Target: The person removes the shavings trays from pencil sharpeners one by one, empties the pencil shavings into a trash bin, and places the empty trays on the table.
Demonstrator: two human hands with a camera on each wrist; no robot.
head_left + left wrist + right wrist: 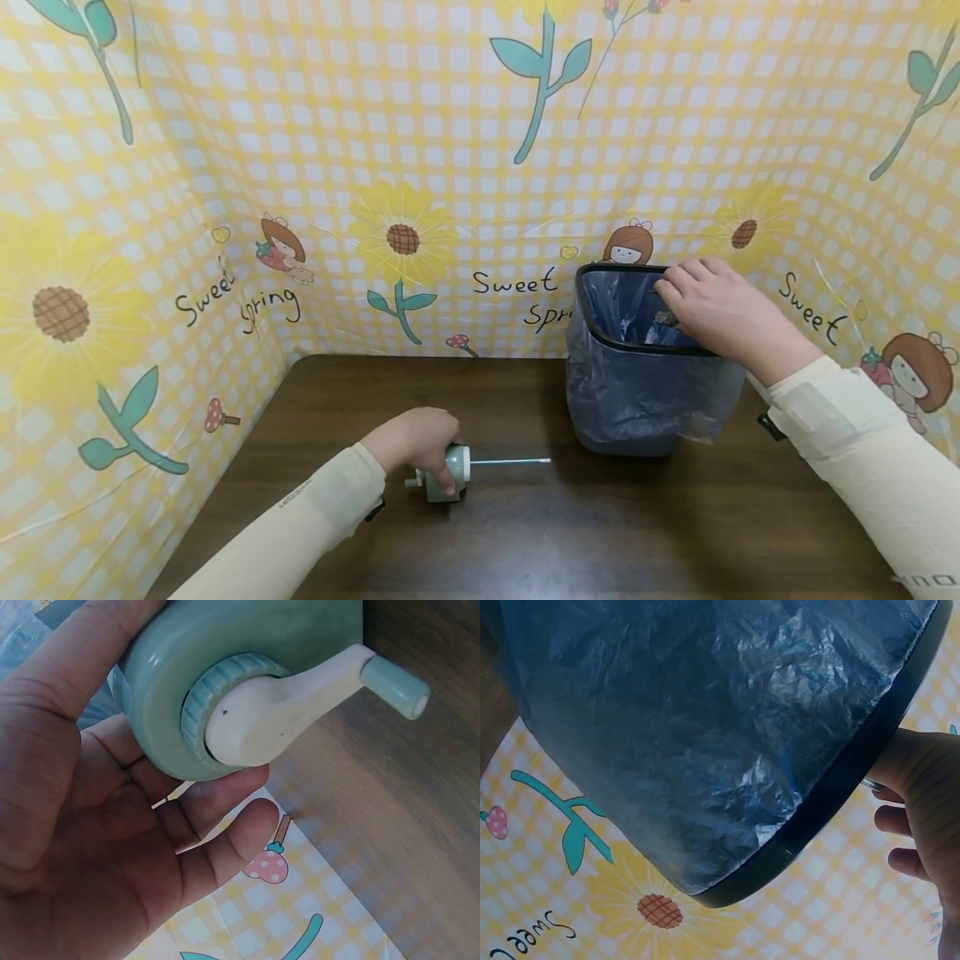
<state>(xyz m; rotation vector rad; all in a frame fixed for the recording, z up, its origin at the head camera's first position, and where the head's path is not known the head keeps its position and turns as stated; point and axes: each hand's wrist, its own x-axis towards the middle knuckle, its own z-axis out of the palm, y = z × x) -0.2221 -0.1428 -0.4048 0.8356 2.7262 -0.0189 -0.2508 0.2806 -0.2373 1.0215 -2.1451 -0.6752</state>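
A green crank pencil sharpener [447, 478] stands on the table, and my left hand [415, 438] grips it from above and behind. In the left wrist view its white crank [259, 720] with a green knob faces the camera. A light blue pencil [510, 461] sticks out of the sharpener's white front, pointing right. Over the opening of the blue waste bin [637, 400], my right hand [708, 300] reaches across the black rim with bent fingers. A small greyish bit [663, 317] shows inside the bin below those fingers; I cannot tell whether they hold anything.
The bin is lined with a clear plastic bag [708, 417] that hangs over its outside. It stands at the back right of the dark wooden table [525, 533]. A yellow checked cloth [450, 150] with sunflowers hangs behind and at both sides.
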